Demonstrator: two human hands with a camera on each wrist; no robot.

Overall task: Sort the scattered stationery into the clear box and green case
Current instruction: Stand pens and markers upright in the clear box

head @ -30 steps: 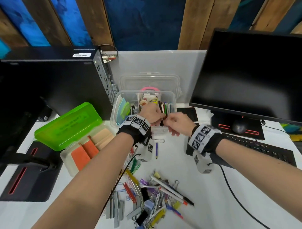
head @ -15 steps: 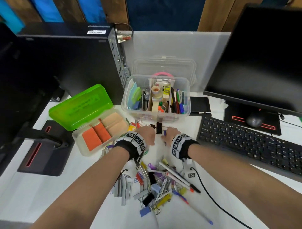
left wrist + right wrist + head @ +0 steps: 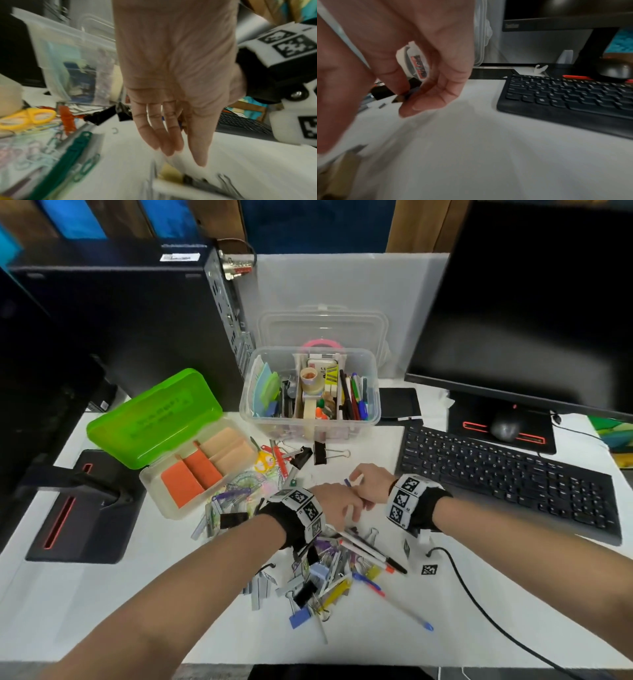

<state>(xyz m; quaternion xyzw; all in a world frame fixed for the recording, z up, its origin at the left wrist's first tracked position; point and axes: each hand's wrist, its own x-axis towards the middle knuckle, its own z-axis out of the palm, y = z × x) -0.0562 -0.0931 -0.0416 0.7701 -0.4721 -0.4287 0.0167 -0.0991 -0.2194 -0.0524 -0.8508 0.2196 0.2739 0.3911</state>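
The clear box stands at the back centre, filled with pens, tape and notes. To its left the green case lies open, with orange and beige pads in its base. Between me and them lies a pile of clips, staples and pens. My right hand hovers just behind the pile and pinches a short blue pencil between thumb and fingers, its dark tip pointing left. My left hand hangs beside it with fingers straight down over the pile, holding nothing.
Black binder clips and yellow scissors lie in front of the clear box. A keyboard and a monitor stand on the right, a computer tower on the left. A blue pen lies nearest me.
Both hands have drawn back from the clear box toward the pile. The short blue pencil that lay on the table is now pinched in my right hand.
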